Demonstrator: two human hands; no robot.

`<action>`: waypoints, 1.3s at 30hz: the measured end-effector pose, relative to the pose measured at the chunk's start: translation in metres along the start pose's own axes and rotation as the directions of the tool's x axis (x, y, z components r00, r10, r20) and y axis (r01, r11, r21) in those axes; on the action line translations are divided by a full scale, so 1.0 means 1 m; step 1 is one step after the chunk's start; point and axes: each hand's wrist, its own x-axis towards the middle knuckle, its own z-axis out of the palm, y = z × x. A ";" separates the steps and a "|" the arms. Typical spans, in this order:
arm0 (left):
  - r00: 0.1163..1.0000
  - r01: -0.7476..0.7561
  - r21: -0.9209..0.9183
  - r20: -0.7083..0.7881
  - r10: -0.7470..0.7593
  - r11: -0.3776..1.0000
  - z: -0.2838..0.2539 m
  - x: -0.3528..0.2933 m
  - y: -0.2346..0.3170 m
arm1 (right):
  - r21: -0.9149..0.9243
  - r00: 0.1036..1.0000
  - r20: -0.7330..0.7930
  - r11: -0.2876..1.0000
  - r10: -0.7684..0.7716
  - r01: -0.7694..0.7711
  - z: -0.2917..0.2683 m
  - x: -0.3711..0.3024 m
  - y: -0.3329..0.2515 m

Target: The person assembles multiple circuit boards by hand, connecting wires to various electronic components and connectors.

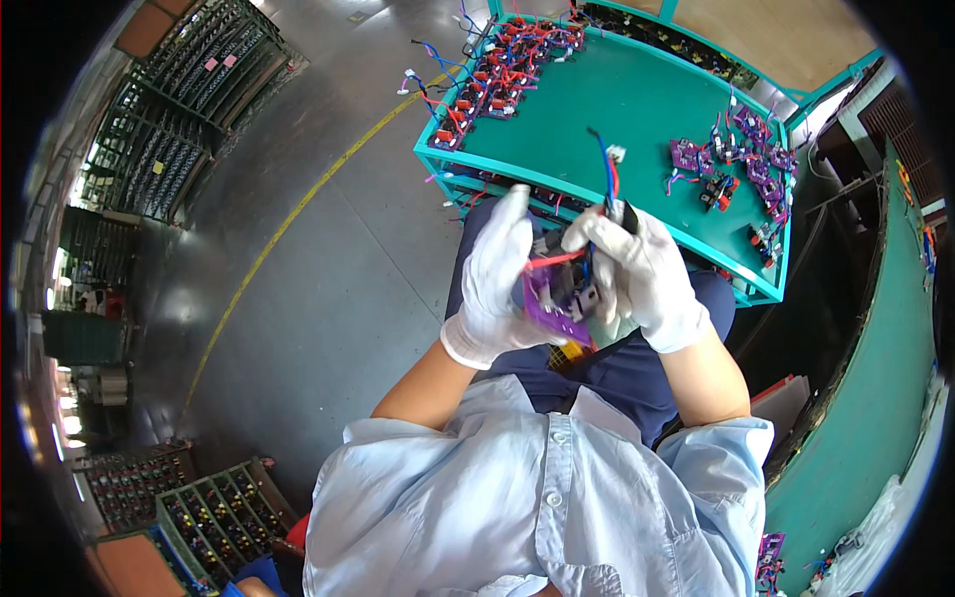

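Both my hands wear white gloves and are raised over my lap. A purple circuit board (555,306) with dark parts and red and blue wires sits tilted between them. My left hand (497,284) supports the board's left edge, its fingers stretched upward and the thumb side against the board. My right hand (642,269) is curled, with its fingers closed round the board's wires (611,179), which stick up past the knuckles and end in a white connector. Part of the board is blurred and hidden behind the right fingers.
Ahead stands a green-topped cart (607,109) with a teal frame. Boards with red parts (497,75) line its left side; several purple boards (766,179) lie on its right. Racks (189,109) stand at the far left, beyond a yellow floor line (288,224). A green surface (846,428) runs along my right.
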 end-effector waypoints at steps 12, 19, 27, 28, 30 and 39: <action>0.598 0.604 -0.797 0.460 -0.656 -0.009 0.016 -0.029 -0.007 | -0.084 0.993 0.067 0.992 0.098 -0.092 -0.011 0.016 0.013; 0.528 0.502 -0.837 0.495 -0.690 -0.216 0.026 -0.026 -0.017 | -0.040 0.991 0.083 0.994 0.100 -0.097 -0.018 0.035 0.011; 0.738 0.479 -0.320 -0.358 -0.572 0.817 -0.010 -0.039 -0.019 | -0.096 0.920 -0.224 0.932 0.321 -0.348 0.043 0.061 0.012; 0.964 0.178 0.267 -0.241 -0.113 0.947 -0.027 -0.045 -0.019 | 0.015 0.908 -0.362 0.975 0.211 -0.220 0.041 0.070 0.030; 0.986 -0.166 0.274 0.055 0.157 0.947 -0.062 -0.026 0.006 | 0.025 0.973 0.058 0.974 0.222 -0.224 0.019 0.075 0.057; 0.944 -0.313 0.385 0.224 0.241 0.868 -0.109 -0.069 -0.006 | 0.304 0.843 0.473 0.852 0.254 -0.427 0.054 0.072 0.131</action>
